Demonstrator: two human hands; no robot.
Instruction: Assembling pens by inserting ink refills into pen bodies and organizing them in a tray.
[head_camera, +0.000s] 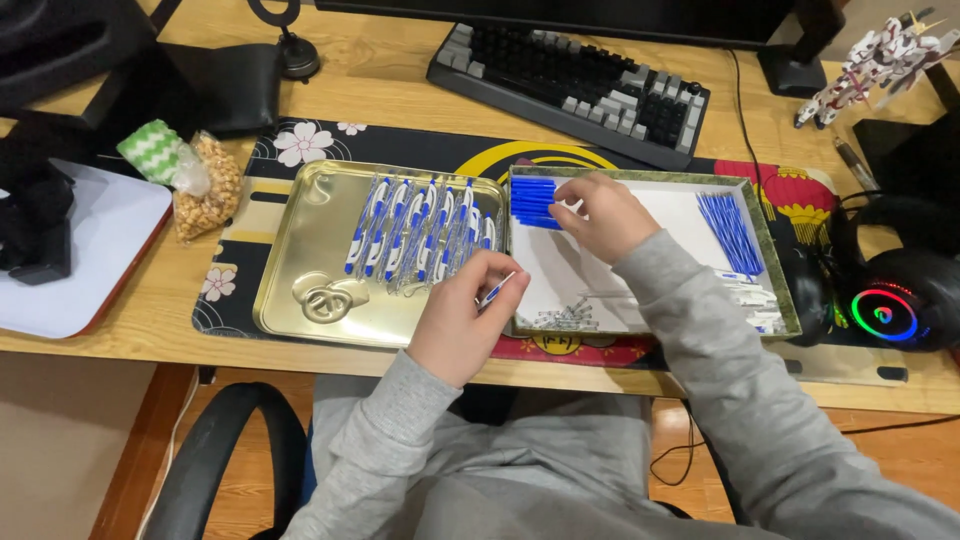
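The left hand (455, 325) gripped a pen barrel (497, 290) at the seam between gold tray (290, 270) and white box (650, 290), close to both. The right hand (600, 215) pinched blue caps (532, 203) (stacked by the box's far wall), leaving the box floor open.

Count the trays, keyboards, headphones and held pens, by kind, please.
Gold metal tray: 1
Green-rimmed white box tray: 1
Black and grey keyboard: 1
Black headphones with glowing ring: 1
Blue and white pen in left hand: 1
Total: 5
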